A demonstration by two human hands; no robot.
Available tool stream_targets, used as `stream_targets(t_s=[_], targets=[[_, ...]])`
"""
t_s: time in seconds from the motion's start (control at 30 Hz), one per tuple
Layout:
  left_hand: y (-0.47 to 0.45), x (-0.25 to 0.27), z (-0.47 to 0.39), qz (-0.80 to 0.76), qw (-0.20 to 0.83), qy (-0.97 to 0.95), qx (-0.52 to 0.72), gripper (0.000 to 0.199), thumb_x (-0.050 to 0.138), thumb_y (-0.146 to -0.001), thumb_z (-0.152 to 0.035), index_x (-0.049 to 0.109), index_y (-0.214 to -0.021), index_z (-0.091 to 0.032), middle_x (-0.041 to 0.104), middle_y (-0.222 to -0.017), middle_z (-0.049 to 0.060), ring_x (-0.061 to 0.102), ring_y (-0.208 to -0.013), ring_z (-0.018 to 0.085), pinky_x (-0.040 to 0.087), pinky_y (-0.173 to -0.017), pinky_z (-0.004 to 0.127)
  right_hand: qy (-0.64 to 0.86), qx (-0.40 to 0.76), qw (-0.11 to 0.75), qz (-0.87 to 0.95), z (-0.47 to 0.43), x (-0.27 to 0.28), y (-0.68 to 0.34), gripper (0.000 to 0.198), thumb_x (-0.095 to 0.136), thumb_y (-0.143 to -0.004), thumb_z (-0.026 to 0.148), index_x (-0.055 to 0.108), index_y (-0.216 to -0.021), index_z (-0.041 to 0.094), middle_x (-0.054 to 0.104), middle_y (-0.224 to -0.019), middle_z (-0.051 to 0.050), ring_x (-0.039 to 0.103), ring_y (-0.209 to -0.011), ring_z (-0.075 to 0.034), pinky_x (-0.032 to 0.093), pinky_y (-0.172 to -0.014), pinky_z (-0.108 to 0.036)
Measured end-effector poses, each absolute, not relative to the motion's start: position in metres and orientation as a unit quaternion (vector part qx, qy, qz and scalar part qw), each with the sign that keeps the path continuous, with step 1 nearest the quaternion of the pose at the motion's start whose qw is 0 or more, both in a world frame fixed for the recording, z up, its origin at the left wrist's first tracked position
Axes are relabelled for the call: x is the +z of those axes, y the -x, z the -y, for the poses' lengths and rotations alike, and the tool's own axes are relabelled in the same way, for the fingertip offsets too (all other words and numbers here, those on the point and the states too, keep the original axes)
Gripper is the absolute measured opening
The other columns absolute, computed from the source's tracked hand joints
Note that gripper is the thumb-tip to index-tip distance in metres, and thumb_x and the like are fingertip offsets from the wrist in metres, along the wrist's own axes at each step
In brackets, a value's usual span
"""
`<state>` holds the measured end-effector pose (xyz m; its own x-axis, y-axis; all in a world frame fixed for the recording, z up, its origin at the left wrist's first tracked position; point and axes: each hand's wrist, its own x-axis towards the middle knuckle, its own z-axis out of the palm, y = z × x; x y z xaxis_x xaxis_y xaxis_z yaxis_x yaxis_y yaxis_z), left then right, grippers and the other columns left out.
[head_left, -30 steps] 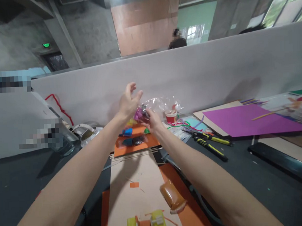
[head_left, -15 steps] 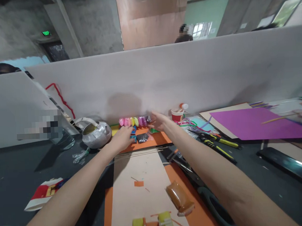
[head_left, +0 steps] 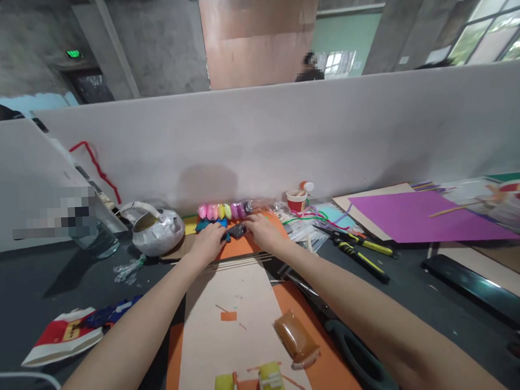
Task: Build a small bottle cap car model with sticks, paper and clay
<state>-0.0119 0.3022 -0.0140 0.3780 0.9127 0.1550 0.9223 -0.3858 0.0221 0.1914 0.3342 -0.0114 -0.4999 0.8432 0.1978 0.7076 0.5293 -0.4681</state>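
My left hand [head_left: 209,244] reaches to the far side of the desk, fingers curled down beside the blue clay packets [head_left: 204,225]. Its fingertips are small and partly hidden, so what they pinch is unclear. Facing it, my right hand [head_left: 264,233] has its fingers closed at the right end of a black clay packet [head_left: 238,230], which sits between both hands above orange paper [head_left: 240,249]. Just behind stands a row of pink, yellow and purple clay packets [head_left: 220,211]. Closer to me, a brown clay packet [head_left: 296,336] lies on the pale board [head_left: 225,340].
A silver teapot-shaped vessel [head_left: 158,233] stands left, before the white partition [head_left: 258,143]. Right are a red cup [head_left: 297,201], yellow-black pliers [head_left: 361,258], purple paper [head_left: 416,217] and a black case [head_left: 479,292]. Scissors [head_left: 357,352] lie under my right forearm. A yellow-wheeled piece [head_left: 249,385] is nearest.
My right hand has come down from the row's right end to the black packet, which has shifted slightly away from me. My left hand stays by the blue packets. The view has turned slightly right.
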Motion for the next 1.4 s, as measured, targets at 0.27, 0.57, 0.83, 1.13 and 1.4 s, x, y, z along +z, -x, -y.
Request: stream_targets(t_s=[0.27,0.57,0.83,1.13,1.4], targets=[[0.028,0.003,-0.298,0.547,0.0,0.822,-0.154,0.037,0.062,-0.095,-0.035,0.06,-0.126,-0.017,0.062,-0.129,0.011,0.064,-0.109,0.025,0.056,-0.091,0.047,0.494,0.18,0.249,0.813,-0.326,0.018,-0.245,0.022,0.06,-0.098,0.034,0.066,-0.111,0.016,0.069,-0.112,-0.007,0.068,-0.097,-0.019,0.058,-0.087,-0.04],[0.025,0.034,-0.203,0.561,-0.149,0.769,-0.269,0.038,0.056,-0.095,-0.04,0.061,-0.127,-0.02,0.073,-0.114,0.007,0.069,-0.102,0.022,0.054,-0.092,0.037,0.484,0.275,0.206,0.805,-0.203,0.067,-0.282,0.022,0.062,-0.091,0.029,0.074,-0.108,0.021,0.078,-0.105,-0.006,0.072,-0.091,-0.022,0.055,-0.081,-0.033],[0.018,0.031,-0.077,0.562,-0.181,0.754,-0.285,0.041,0.061,-0.09,-0.05,0.065,-0.123,-0.027,0.073,-0.116,0.004,0.067,-0.106,0.026,0.052,-0.093,0.038,0.363,0.164,0.105,0.911,-0.101,0.028,-0.258,0.024,0.05,-0.101,0.028,0.069,-0.112,0.018,0.073,-0.111,-0.011,0.065,-0.104,-0.026,0.052,-0.088,-0.038],[0.063,-0.011,-0.06,0.658,0.084,0.686,-0.3,0.047,0.056,-0.092,-0.041,0.057,-0.134,-0.019,0.063,-0.135,0.016,0.054,-0.13,0.041,0.042,-0.109,0.058,0.403,0.087,0.112,0.904,-0.117,0.002,-0.282,0.028,0.062,-0.094,0.028,0.064,-0.12,0.016,0.069,-0.122,-0.015,0.056,-0.12,-0.032,0.048,-0.101,-0.05],[0.048,0.002,-0.048,0.52,0.247,0.693,-0.434,0.081,0.075,-0.069,-0.02,0.05,-0.146,-0.027,0.053,-0.15,0.007,0.039,-0.144,0.039,0.03,-0.119,0.061,0.381,0.114,0.102,0.912,-0.124,-0.012,-0.278,0.027,0.056,-0.094,0.022,0.064,-0.119,0.02,0.069,-0.12,-0.011,0.059,-0.114,-0.027,0.048,-0.1,-0.043]])
